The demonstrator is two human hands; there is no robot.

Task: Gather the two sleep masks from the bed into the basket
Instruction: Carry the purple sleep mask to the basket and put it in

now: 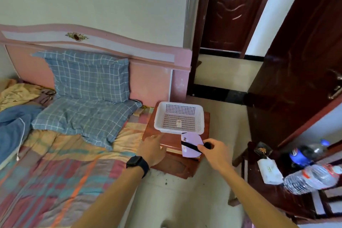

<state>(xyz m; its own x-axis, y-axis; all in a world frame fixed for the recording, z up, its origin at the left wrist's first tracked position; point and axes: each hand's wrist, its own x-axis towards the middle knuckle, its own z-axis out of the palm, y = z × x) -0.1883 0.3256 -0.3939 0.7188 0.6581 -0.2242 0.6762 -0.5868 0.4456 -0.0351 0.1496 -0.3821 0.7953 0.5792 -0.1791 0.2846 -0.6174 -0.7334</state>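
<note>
A white perforated basket (159, 116) stands on a reddish wooden nightstand (149, 133) beside the bed. My right hand (215, 151) grips a lilac sleep mask (190, 139) by its black strap, holding it just in front of the basket's near rim. My left hand (152, 146), with a ring and a black watch on the wrist, hovers over the nightstand's left part, fingers loosely spread and holding nothing. The basket holds only a small label on its floor. I see no other mask on the bed (55, 172).
Two blue checked pillows (87, 98) lean at the pink headboard (148, 79). A blue garment (13, 127) lies at the bed's left. At the right, a dark table (277, 196) carries water bottles (312, 176), a soda bottle and a tissue pack. A dark wooden door (299, 61) stands open.
</note>
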